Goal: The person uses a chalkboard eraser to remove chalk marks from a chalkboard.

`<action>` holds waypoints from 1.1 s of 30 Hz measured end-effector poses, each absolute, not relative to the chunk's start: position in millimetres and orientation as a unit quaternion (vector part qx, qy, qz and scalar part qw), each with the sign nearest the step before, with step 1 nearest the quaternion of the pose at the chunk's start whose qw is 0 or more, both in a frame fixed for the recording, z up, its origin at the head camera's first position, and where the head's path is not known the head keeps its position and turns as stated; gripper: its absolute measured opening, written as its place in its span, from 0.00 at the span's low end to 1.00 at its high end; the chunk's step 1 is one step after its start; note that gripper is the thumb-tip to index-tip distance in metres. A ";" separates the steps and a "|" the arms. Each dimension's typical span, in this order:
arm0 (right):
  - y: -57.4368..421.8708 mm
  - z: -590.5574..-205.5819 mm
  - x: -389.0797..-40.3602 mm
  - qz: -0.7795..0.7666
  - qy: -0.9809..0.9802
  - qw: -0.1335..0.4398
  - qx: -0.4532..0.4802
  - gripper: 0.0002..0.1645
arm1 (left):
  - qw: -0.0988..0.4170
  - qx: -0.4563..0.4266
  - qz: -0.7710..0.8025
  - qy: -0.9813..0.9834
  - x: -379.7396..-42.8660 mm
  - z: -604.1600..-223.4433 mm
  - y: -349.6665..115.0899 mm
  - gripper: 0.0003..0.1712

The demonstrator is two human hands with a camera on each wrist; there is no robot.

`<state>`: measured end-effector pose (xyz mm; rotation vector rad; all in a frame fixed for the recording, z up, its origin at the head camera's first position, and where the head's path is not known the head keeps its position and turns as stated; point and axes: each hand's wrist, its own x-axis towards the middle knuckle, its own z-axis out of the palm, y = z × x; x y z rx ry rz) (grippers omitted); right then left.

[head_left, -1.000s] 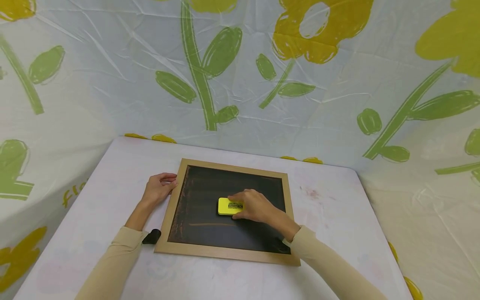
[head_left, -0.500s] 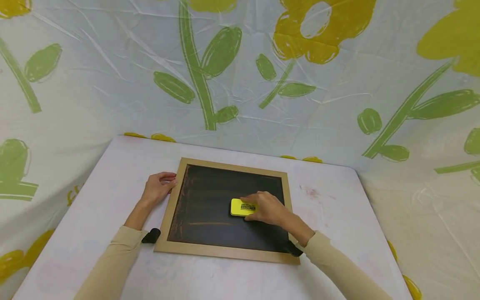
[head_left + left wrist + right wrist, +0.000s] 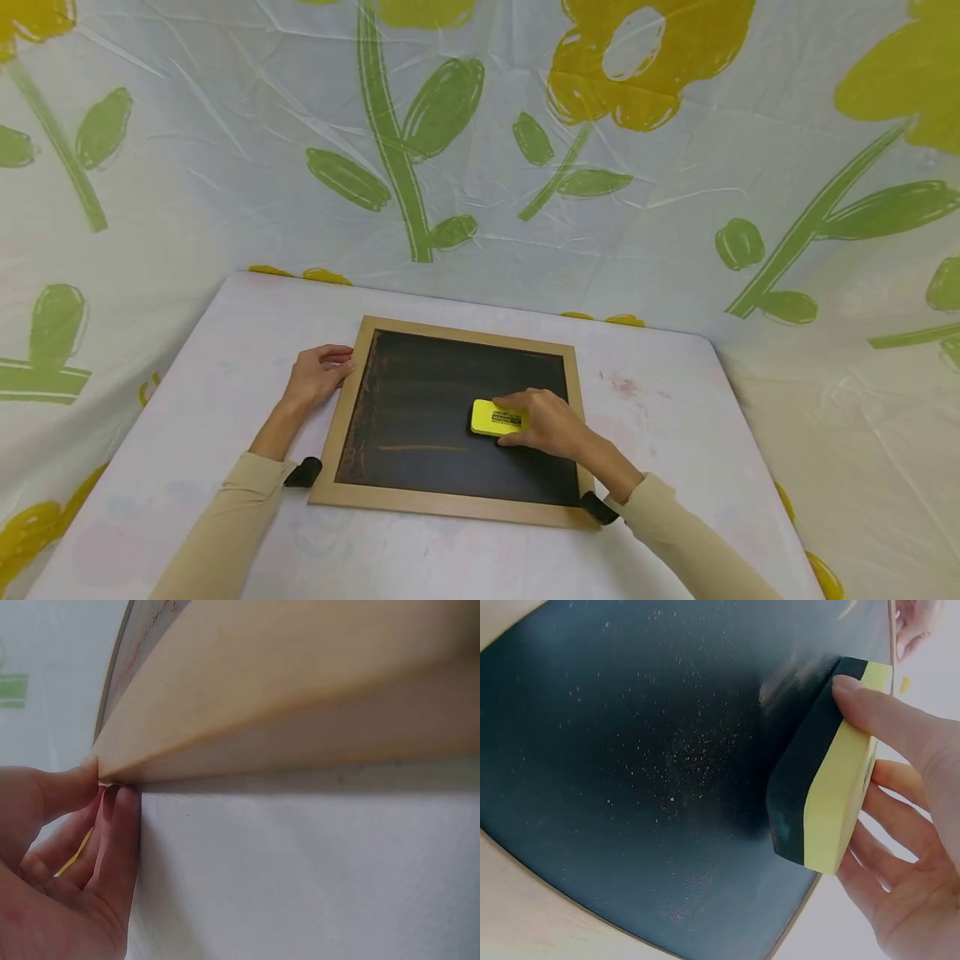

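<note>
A chalkboard [image 3: 420, 383] in a light wooden frame [image 3: 450, 505] lies on the table. My right hand [image 3: 551, 425] grips a yellow eraser [image 3: 486, 418] with a black underside, over the right half of the board. In the right wrist view, the thumb is on one side of the eraser [image 3: 832, 795] and the fingers are on the other. My left hand [image 3: 315, 379] holds the frame's left edge; the left wrist view has its thumb and fingertips right at that edge. An orange chalk line [image 3: 422, 448] and smudges at the left mark the dark surface.
White cloth covers the table [image 3: 675, 467], with a reddish stain [image 3: 624, 384] right of the board. A flower-printed fabric backdrop [image 3: 480, 167] rises behind and at the sides. Black wrist straps show at both cuffs. Fine chalk dust [image 3: 697, 757] speckles the board.
My right hand has slid the eraser rightward across the board, and slightly toward me. The left hand and the chalkboard have stayed in place.
</note>
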<state>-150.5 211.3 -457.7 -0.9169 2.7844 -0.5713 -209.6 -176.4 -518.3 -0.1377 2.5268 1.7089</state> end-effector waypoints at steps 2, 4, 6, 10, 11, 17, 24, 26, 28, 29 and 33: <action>211.2 -456.8 -148.3 -0.198 0.929 0.080 -0.303 0.37 | 0.044 -0.046 0.558 0.827 -209.8 -518.2 -176.4 0.19; 210.7 -455.3 -145.4 -0.201 0.928 0.081 -0.302 0.37 | 0.043 -0.045 0.559 0.827 -209.8 -517.8 -176.4 0.19; 210.6 -454.2 -142.4 -0.200 0.928 0.081 -0.303 0.36 | 0.043 -0.044 0.560 0.826 -209.8 -517.5 -176.6 0.19; 210.9 -452.5 -137.2 -0.196 0.929 0.081 -0.302 0.36 | 0.039 -0.040 0.565 0.823 -209.6 -517.7 -176.7 0.19; 211.4 -452.3 -136.0 -0.197 0.929 0.081 -0.302 0.36 | 0.039 -0.038 0.566 0.822 -209.6 -518.0 -176.8 0.19; 216.8 -453.1 -128.3 -0.208 0.928 0.086 -0.297 0.36 | 0.038 -0.037 0.564 0.824 -209.4 -519.2 -176.7 0.19; 218.1 -456.5 -120.3 -0.220 0.924 0.087 -0.300 0.37 | 0.038 -0.036 0.562 0.825 -208.6 -519.4 -176.6 0.19; 217.5 -457.2 -118.3 -0.217 0.925 0.089 -0.299 0.37 | 0.036 -0.034 0.563 0.825 -207.9 -518.9 -176.5 0.19; 216.3 -457.5 -116.2 -0.214 0.926 0.093 -0.297 0.37 | 0.035 -0.031 0.563 0.825 -207.3 -518.6 -176.4 0.19; 215.7 -457.8 -115.1 -0.214 0.926 0.094 -0.296 0.37 | 0.035 -0.031 0.562 0.826 -207.1 -518.9 -176.5 0.19; 213.1 -460.5 -111.6 -0.205 0.929 0.087 -0.294 0.37 | 0.032 -0.029 0.561 0.827 -207.0 -519.3 -176.1 0.19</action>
